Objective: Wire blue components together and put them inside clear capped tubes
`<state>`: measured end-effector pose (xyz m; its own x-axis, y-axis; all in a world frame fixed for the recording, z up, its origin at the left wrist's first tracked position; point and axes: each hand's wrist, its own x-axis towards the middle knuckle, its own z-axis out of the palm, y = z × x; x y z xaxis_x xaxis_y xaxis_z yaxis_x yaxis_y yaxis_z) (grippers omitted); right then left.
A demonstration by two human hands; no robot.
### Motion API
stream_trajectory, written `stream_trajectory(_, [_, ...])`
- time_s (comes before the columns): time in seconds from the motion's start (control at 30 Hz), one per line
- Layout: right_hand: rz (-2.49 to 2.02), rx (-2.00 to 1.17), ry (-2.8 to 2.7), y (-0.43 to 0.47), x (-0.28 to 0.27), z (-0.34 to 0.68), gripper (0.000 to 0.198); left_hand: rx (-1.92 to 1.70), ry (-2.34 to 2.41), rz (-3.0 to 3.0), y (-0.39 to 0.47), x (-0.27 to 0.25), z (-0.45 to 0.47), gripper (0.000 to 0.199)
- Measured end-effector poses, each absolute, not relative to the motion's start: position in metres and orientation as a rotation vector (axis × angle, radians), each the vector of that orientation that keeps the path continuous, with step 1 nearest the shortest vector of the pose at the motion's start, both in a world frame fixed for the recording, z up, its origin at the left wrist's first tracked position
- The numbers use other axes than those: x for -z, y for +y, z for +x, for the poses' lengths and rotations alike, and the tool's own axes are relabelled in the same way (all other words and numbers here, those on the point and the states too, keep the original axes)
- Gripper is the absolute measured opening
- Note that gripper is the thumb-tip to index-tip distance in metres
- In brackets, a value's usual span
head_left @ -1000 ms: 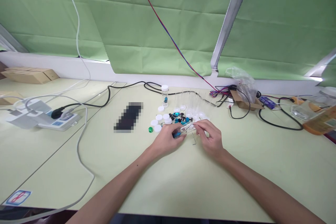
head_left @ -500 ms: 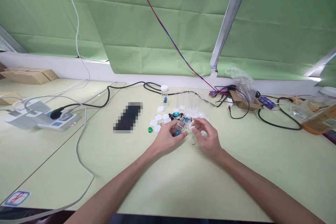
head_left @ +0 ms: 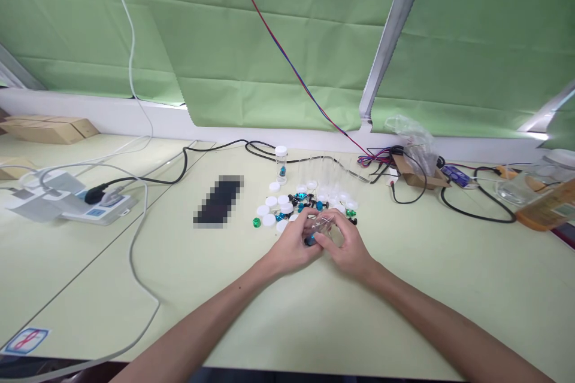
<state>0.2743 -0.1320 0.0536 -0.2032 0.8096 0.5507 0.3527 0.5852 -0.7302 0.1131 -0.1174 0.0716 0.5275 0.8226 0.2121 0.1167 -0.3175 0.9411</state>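
Note:
My left hand is closed around a clear plastic tube lying slanted between both hands. A blue piece shows at its lower end, and thin bent metal rods show at its upper right. My right hand closes on the tube from the right, its thumb reaching across toward the blue piece and its fingers over the rods. Fingers partly hide where the rods end. Just beyond lie several white round caps, blue parts, black parts and green parts.
A capped clear tube stands behind the caps, with several open clear tubes to its right. A pixelated dark rectangle lies left. A power strip with cables, a small cardboard box and an orange-brown bottle stand farther out.
My right hand has moved left and closer, bringing the metal rods against the tube. Both hands have come slightly nearer to me, uncovering more loose parts behind them.

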Motion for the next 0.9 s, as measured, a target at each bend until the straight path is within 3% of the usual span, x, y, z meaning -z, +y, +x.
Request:
stream_trajectory(0.2, [-1.013,-0.535,-1.693,-0.132,-0.050,0.278,0.018,-0.912,0.802,1.906,-0.114,-0.079,0.109,0.041])
stream_trajectory(0.63, [-1.036,-0.379,-1.635,-0.129,-0.051,0.279,0.020,-0.821,1.168,2.400,-0.089,-0.088,0.079,0.017])
stream_trajectory(0.9, [-1.043,-0.391,-1.672,-0.129,-0.048,0.279,0.023,-0.454,1.574,2.581,-0.086,-0.091,0.071,0.018])
